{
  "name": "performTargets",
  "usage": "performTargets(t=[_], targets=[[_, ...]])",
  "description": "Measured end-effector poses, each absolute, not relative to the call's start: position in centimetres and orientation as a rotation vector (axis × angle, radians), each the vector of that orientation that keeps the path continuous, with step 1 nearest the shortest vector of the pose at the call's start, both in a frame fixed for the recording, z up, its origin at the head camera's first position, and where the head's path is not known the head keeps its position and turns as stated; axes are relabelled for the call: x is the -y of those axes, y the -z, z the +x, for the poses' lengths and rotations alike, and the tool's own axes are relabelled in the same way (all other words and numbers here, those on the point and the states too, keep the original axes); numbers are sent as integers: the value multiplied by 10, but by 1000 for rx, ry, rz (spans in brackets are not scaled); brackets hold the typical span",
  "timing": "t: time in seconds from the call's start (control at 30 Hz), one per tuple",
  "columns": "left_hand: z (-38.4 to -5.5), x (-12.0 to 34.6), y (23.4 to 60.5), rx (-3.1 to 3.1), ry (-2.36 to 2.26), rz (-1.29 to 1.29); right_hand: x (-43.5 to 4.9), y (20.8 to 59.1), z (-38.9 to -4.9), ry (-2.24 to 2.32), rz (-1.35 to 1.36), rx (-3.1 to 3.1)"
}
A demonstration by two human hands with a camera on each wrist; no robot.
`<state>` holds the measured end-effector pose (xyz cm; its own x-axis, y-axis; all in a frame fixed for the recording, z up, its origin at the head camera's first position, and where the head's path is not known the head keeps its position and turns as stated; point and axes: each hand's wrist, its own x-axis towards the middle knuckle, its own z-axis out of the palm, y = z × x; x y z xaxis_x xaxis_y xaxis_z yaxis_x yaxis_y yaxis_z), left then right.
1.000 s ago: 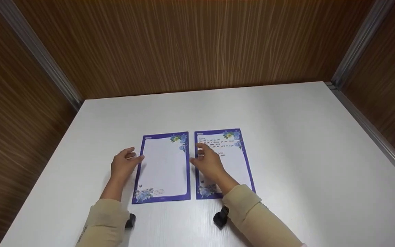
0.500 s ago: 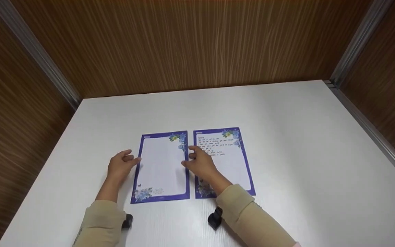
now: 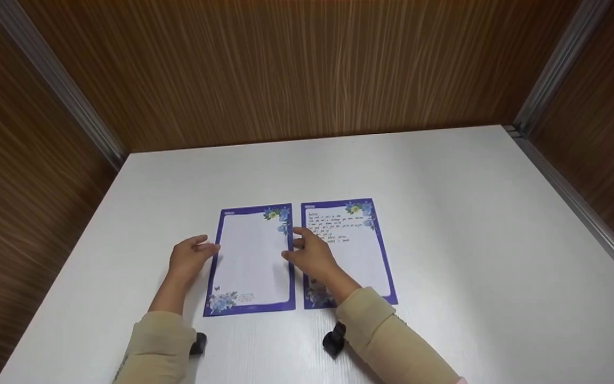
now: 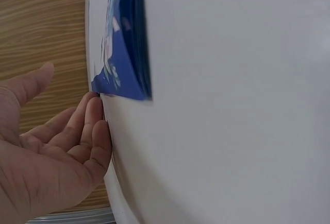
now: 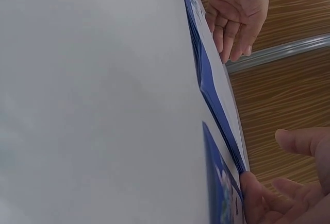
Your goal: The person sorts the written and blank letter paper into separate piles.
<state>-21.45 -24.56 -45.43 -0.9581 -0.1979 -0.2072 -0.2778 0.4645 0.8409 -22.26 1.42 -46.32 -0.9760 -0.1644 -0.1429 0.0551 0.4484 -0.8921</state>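
Observation:
A stack of blank stationery paper (image 3: 253, 261) with a purple border and blue flowers lies flat on the white table. Its layered edges show in the right wrist view. Beside it, across a narrow gap, is a matching stationery sheet (image 3: 368, 266) bearing handwritten lines. My left hand (image 3: 187, 260) is at the stack's left edge, thumb apart from the loosely bent fingers (image 4: 93, 116). At the opposite edge is my right hand (image 3: 315, 257); its fingertips (image 5: 250, 183) touch the stack's side while the thumb stands off. Part of the written sheet is hidden behind this hand.
The white table (image 3: 472, 240) extends around the papers on all sides. Wood-grain panels (image 3: 312, 74) with metal corner strips enclose its back and sides. A small black device (image 3: 333, 341) sits at the right cuff, another black device (image 3: 199, 344) at the left cuff.
My right hand has shifted left from over the written sheet to the blank stack's right edge, uncovering more handwriting. The left hand has moved slightly left; the papers lie nearly as before.

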Motion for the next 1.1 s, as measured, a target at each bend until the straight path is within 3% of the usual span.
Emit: performTargets(t=[0.77,1.1], targets=[[-213,244,454,-2495,-1839,-455,-14,468,-226,1760,-142,-2494],[-213,239,455,-2394,-1924,-430,-18,468,-230,1806,26,-2436]])
